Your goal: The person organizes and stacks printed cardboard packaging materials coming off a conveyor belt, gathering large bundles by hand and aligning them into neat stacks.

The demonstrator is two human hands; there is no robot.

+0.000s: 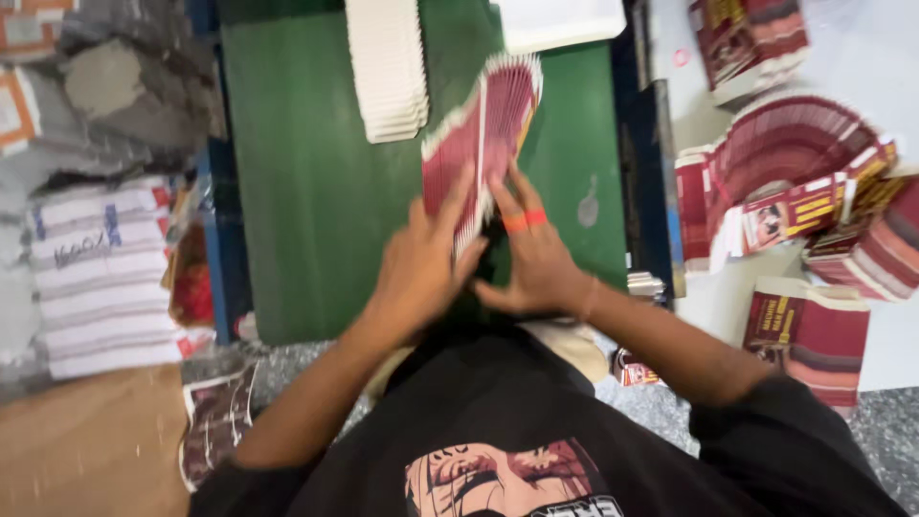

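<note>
I see both hands clamped on the red cartons — left hand, right hand — stack's long axis running away over the green table.

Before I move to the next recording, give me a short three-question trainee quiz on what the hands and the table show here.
1. True or false: both hands grip the same fanned stack of red cards.
2. Which hand wears orange bands on a finger? A) left hand B) right hand C) neither
3. Fill in: the white stack lies on the ______ table, to the left of the red cards.

Key: 1 true. 2 B; the orange bands sit on a right-hand finger. 3 green.
</note>
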